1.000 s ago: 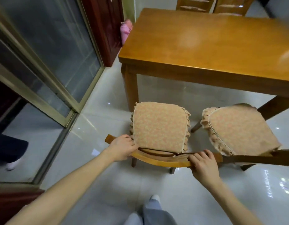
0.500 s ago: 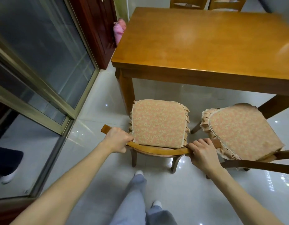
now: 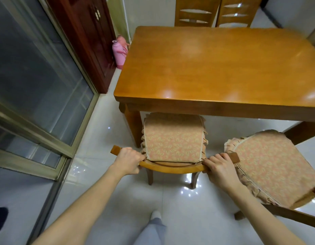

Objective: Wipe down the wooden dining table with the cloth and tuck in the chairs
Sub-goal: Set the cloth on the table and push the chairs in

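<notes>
The wooden dining table (image 3: 224, 71) fills the upper right. A wooden chair with a patterned cushion (image 3: 172, 140) stands at its near edge, the front of the seat under the tabletop. My left hand (image 3: 129, 159) grips the left end of the chair's curved top rail (image 3: 172, 167). My right hand (image 3: 218, 167) grips the rail's right end. A second cushioned chair (image 3: 269, 165) stands to the right, angled and out from the table. No cloth is in view.
A glass sliding door (image 3: 38, 82) and a dark red cabinet (image 3: 86, 32) line the left side. A pink bottle (image 3: 120, 52) stands on the floor by the table's far left corner. Two chair backs (image 3: 213, 12) show beyond the table. My leg (image 3: 153, 227) is below.
Both hands have pushed the left chair forward, so its seat front now sits under the table edge. I have stepped closer to the table.
</notes>
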